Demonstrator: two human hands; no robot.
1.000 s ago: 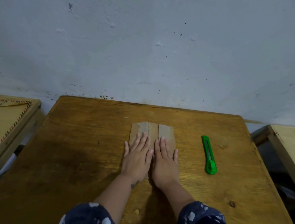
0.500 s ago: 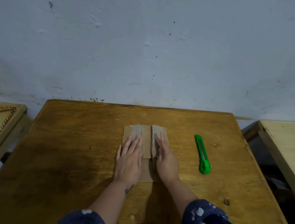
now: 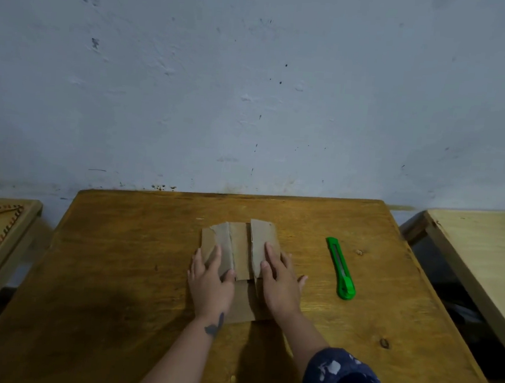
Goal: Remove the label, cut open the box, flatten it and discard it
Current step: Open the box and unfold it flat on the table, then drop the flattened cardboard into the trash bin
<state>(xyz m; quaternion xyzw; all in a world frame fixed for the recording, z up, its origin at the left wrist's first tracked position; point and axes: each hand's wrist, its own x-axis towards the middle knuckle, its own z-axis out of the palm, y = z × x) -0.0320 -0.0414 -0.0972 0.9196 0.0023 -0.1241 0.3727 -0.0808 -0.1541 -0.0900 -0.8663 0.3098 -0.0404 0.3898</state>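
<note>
cardboard, thin and brown: box [image 3: 241, 251] already cut open and lying near flat at mid bench [image 3: 116, 271], well clear of the far edge. looks light and fairly stiff along the panels, soft only at the creases. two flaps at the far end not fully down, the right one with its inner edge lifted a little, the left one ragged along its torn edge. likely springy there, apt to rise again once pressure comes off.

left hand [image 3: 211, 282] flat on the left panel, fingers straight, thumb toward the centre strip. right hand [image 3: 280, 282] flat on the right flap, fingers spread and straight. set apart, one to each side of the centre strip, pressing down, gripping nothing.

cutter [image 3: 340, 267] green, lying to the right of the box, apart from it and untouched; cannot tell whether the blade is out.

judging by the lie of things: label and cutting steps seemingly done, flattening under way, discarding not yet done. no bin in view.

for lifting, best taken by a long side edge or by pinching through both layers at a crease, so the flaps stay shut. likely to slide easily on the smooth wood, so better pressed than pushed. no fragility to speak of, though torn edges could tear further.
</note>
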